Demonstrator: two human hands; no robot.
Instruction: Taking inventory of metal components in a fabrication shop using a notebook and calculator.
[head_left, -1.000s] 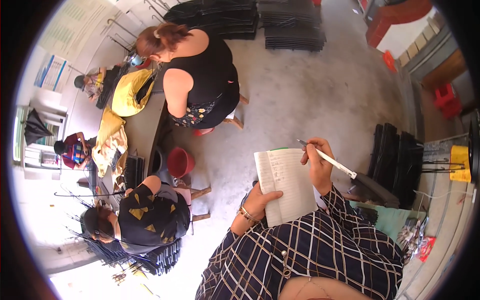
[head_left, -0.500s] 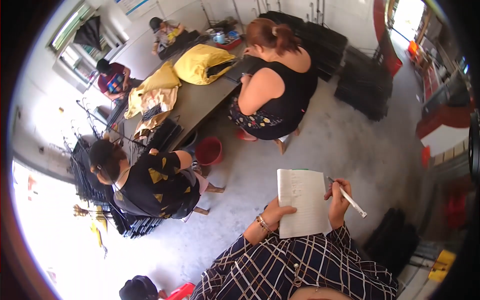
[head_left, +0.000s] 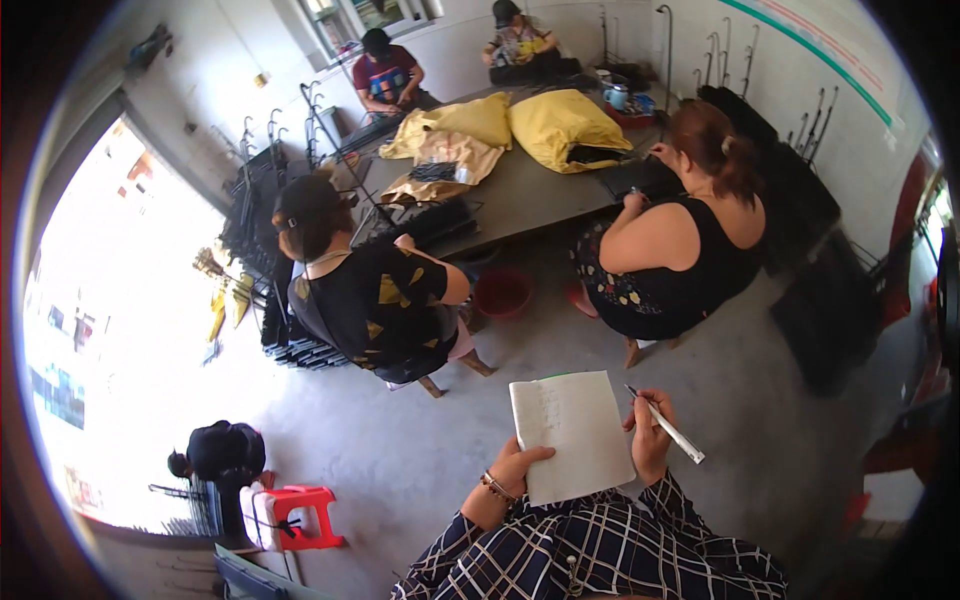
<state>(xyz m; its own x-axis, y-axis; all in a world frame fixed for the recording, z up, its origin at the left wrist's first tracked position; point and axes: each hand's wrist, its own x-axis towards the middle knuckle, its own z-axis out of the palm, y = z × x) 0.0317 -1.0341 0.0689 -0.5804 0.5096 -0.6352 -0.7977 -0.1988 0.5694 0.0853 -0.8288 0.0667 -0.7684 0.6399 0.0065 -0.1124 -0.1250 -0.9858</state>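
Note:
A white lined notebook (head_left: 582,440) lies open in front of me, tilted a little, with some handwriting near the upper left of its page. My left hand (head_left: 513,466) grips its lower left edge, thumb on the page and fingers hidden beneath. Bead bracelets (head_left: 496,488) circle that wrist. In my right hand (head_left: 652,440) is a white pen (head_left: 682,442), pinched beside the page's right edge, its dark tip pointing up and left. The tip is apart from the paper.
Several people sit around a grey table (head_left: 520,215) bearing yellow sacks (head_left: 568,130) and black parts. Under it stands a red bucket (head_left: 502,292). Lower left, another person (head_left: 222,452) bends near a red stool (head_left: 310,515). Black bundles (head_left: 825,315) stand on the right.
My view has swung left, so the table and people appear further right and the red stool has come into sight. Both hands keep their holds on the notebook and pen.

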